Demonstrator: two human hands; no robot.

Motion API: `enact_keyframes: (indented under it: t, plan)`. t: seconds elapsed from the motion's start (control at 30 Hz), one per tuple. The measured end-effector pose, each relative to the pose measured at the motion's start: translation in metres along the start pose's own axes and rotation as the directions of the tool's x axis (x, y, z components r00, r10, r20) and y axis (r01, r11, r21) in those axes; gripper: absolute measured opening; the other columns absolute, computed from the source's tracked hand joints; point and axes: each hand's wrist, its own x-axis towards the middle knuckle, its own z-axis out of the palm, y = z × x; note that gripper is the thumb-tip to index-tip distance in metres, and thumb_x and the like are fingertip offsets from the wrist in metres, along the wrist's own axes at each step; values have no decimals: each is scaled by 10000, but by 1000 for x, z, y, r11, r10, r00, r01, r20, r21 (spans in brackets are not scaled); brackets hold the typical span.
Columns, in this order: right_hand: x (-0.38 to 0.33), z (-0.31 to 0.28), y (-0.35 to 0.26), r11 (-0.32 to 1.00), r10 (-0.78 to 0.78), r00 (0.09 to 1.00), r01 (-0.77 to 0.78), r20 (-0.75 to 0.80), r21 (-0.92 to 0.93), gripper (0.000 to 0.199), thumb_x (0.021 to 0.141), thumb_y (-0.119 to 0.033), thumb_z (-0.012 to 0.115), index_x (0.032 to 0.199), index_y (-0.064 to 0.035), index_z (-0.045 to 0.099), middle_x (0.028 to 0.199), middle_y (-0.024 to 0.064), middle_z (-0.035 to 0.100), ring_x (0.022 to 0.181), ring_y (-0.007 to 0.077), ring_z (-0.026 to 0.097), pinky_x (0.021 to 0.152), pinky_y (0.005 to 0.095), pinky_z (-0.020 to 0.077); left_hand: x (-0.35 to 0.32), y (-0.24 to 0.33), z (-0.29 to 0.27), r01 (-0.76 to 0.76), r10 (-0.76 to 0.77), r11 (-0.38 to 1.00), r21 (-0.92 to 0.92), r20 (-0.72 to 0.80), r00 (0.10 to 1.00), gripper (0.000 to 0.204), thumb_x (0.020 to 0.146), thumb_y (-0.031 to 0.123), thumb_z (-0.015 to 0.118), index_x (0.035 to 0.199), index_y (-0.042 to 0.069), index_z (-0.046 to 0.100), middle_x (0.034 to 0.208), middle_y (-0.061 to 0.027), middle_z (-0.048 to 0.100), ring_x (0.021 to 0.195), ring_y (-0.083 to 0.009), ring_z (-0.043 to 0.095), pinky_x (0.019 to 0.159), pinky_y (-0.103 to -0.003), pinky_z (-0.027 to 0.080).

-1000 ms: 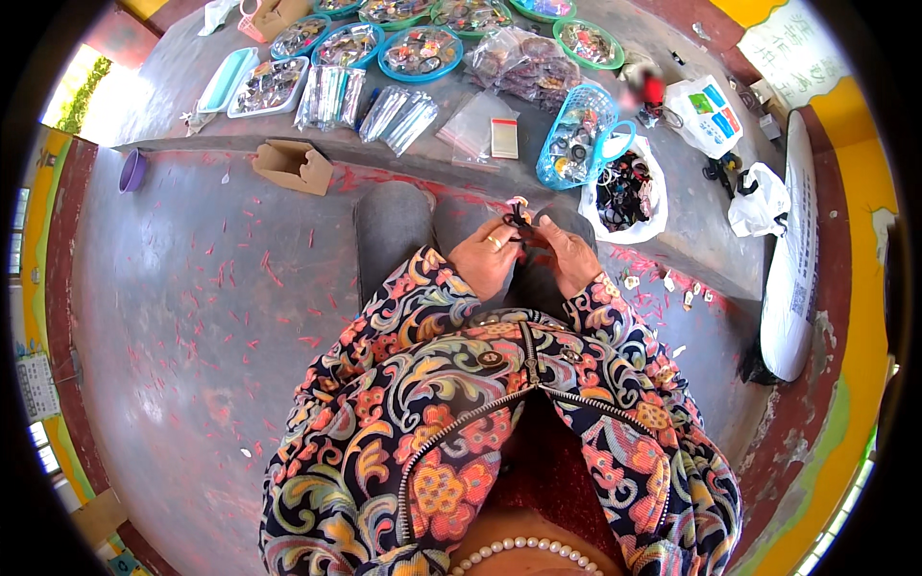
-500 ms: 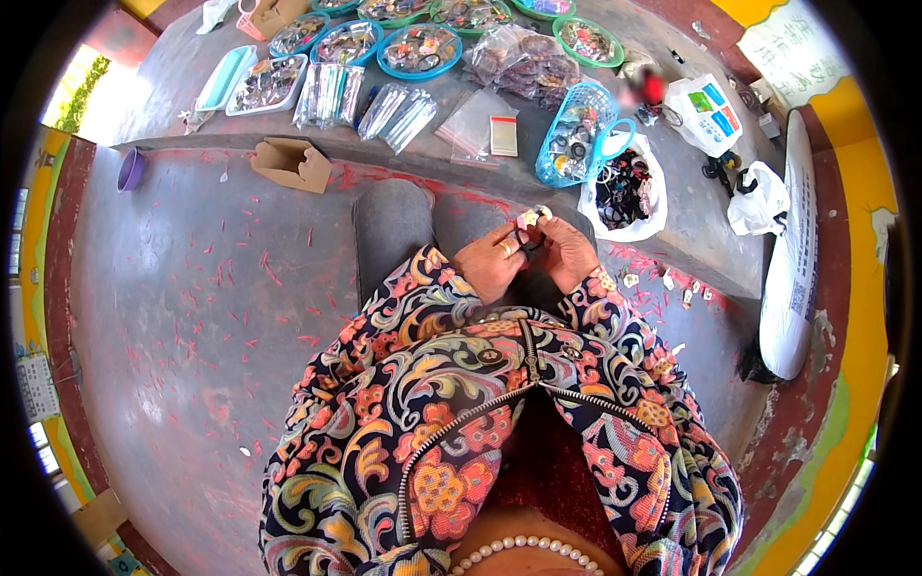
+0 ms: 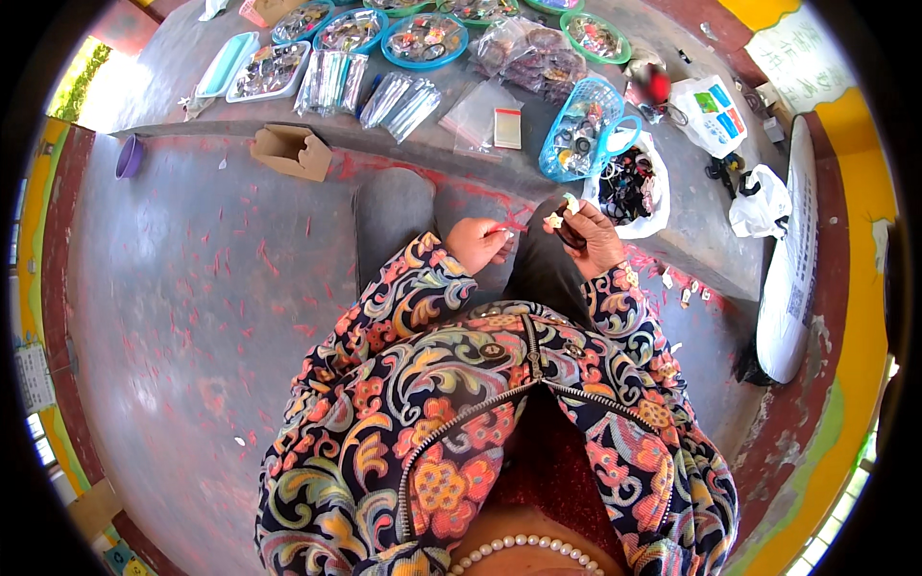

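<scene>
My right hand (image 3: 597, 240) is raised in front of my right knee, its fingers closed on a dark hair tie (image 3: 570, 236). Small pale, star-like ornaments (image 3: 553, 222) with pink and green touches stick out past the fingertips. To the left, apart from it, my left hand (image 3: 473, 246) is closed in a pinch over the gap between my knees. A thin red strip (image 3: 511, 228) shows at its fingertips. Beyond the right hand lies an open white bag (image 3: 657, 213) full of dark hair ties. A blue plastic basket (image 3: 547, 163) of small accessories is beside that bag.
On the raised ledge stand blue and green round trays, one being a blue tray (image 3: 424, 62), with bundles of clear packets (image 3: 401, 108) and flat plastic bags (image 3: 471, 120). An open cardboard box (image 3: 291, 154) and a purple bowl (image 3: 129, 157) are farther left. Red scraps litter the floor.
My hands, together at the hair tie before, have moved apart. The left went a little left with a red strip at its fingertips; the right went right with the hair tie.
</scene>
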Motion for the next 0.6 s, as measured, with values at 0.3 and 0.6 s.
enact_keyframes:
  t: [0.3, 0.6]
  plan:
    - [6, 2, 21, 979, -60, 998, 66, 34, -193, 78, 806, -100, 559, 879, -71, 560, 699, -11, 589, 587, 36, 535, 426, 131, 320, -1, 4, -3, -22, 16, 966, 256, 25, 1000, 245, 796, 194, 556, 787, -43, 617, 644, -108, 618, 607, -136, 607, 553, -250, 475]
    - [0, 4, 10, 906, 28, 972, 73, 231, -417, 162, 793, -50, 556, 949, -16, 582, 812, 37, 591, 715, 66, 555, 573, 192, 462, 1, 4, -5, -46, 37, 880, 473, 27, 999, 241, 740, 255, 575, 754, 25, 642, 574, -99, 583, 534, -173, 579, 535, -280, 431]
